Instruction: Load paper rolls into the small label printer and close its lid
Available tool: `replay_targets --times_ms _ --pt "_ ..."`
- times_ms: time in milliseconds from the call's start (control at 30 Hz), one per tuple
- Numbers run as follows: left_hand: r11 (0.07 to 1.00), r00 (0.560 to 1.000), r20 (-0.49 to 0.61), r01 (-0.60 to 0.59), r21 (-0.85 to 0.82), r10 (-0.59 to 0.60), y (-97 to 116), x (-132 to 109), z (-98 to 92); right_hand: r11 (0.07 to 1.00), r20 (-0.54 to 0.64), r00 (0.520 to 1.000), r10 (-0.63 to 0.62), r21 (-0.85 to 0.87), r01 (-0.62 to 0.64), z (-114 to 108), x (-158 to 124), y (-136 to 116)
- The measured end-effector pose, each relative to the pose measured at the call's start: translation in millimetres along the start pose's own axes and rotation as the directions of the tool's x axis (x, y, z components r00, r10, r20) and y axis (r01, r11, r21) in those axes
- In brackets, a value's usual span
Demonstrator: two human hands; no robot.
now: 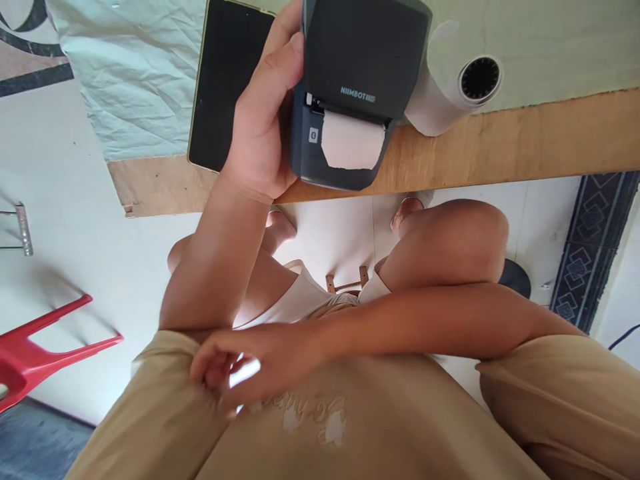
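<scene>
left hand [263,117] gripping black printer [367,50], right hand [283,353] half-curled near left sleeve [160,387], its hold unclear

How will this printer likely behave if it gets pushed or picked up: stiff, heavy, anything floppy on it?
The printer should stay stiff, given its smooth, hard-looking casing. It's probably manageable in weight, as only the left hand grips its side. The short paper strip at its front looks thin, so it may bend or tear if knocked.
</scene>
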State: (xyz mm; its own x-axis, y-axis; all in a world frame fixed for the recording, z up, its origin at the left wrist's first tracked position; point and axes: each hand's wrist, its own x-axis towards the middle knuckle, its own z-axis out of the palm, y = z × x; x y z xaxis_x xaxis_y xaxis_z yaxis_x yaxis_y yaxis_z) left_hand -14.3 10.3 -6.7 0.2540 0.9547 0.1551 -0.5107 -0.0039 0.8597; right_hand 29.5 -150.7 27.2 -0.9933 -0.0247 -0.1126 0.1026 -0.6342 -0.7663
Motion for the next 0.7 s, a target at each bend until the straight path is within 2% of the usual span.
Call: replay_targets --times_ms 67,167,233,333,400,467,500,567,633,700 --pt "0.999 1.000 0.006 0.025 -0.047 -0.025 3 -1 0.8 0.999 -0.094 0.995 0.036 -0.030 -0.039 -5 8 15" --pt "0.992 0.994 -0.024 0.102 -0.079 -0.105 10 -3 3.9 0.994 -0.087 0.994 0.073 -0.070 -0.079 -5 12 24" --pt "0.985 0.988 -0.059 0.138 -0.103 -0.144 14 -3 7.4 0.990 -0.039 0.995 0.097 -0.095 -0.101 2 8 18" --pt "0.984 0.989 -0.063 0.125 -0.125 -0.134 16 -4 13.0 0.987 0.061 0.992 0.111 -0.124 -0.103 15 -1 -1" --pt "0.985 0.989 -0.077 0.118 -0.123 -0.128 15 -3 15.7 0.994 0.210 0.978 0.016 -0.105 0.007 20 -4 -11" --pt "0.985 0.988 -0.097 0.111 -0.130 -0.124 14 -3 16.8 0.992 0.319 0.943 -0.095 -0.048 0.116 18 -2 -12" --pt "0.985 0.988 -0.100 0.105 -0.137 -0.120 14 -3 16.8 0.994 0.288 0.953 -0.091 -0.039 0.106 13 1 -9" --pt "0.984 0.989 -0.086 0.107 -0.141 -0.120 14 -3 15.8 0.997 0.118 0.993 -0.018 -0.076 0.027 -1 7 2" --pt "0.983 0.987 -0.074 0.132 -0.125 -0.142 16 -3 14.2 0.990 -0.032 0.999 0.025 -0.137 -0.029 -15 12 13" --pt "0.981 0.982 -0.082 0.159 -0.112 -0.168 18 -3 12.8 0.980 -0.114 0.993 0.016 -0.193 -0.037 -21 12 17"
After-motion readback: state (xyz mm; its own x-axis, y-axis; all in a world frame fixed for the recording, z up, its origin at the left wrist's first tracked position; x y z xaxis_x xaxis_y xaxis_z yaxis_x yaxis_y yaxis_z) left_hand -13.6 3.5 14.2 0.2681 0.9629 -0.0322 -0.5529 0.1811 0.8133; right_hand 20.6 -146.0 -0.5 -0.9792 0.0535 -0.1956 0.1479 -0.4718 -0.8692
